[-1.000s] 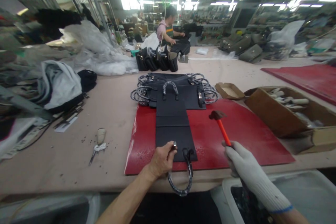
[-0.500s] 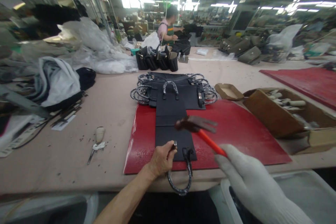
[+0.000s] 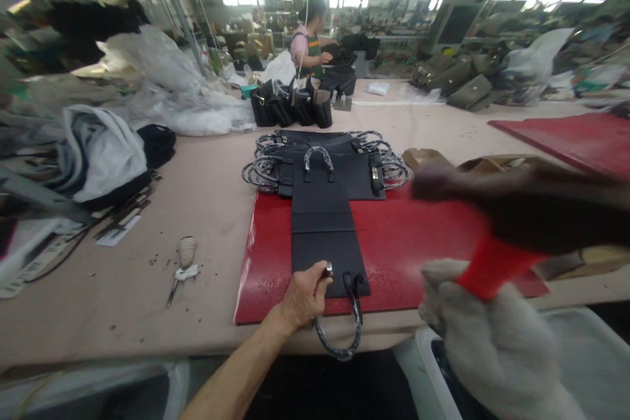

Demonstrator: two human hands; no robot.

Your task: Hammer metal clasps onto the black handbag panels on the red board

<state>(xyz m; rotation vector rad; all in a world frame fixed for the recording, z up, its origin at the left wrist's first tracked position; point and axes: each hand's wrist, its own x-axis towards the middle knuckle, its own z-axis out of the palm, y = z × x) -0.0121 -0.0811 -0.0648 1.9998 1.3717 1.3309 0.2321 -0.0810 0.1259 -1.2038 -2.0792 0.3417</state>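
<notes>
My bare left hand pinches a short metal punch upright over the near end of a black bag panel. The panel lies on a red mat and has a wrapped handle hanging past the table's front edge. A second wrapped handle is at the panel's far end. My gloved right hand is closed round the red grip of a claw hammer, raised close to the camera and blurred. The hammer is apart from the punch.
Black panels with wrapped handles are stacked behind the mat. A screwdriver-like tool lies at left. Cardboard boxes, partly hidden by the hammer, stand at right. Several black bags and a person are farther back. Bins sit below the edge.
My right hand has lifted the hammer up and back towards the camera, away from the punch. My left hand keeps its hold on the punch in the same place.
</notes>
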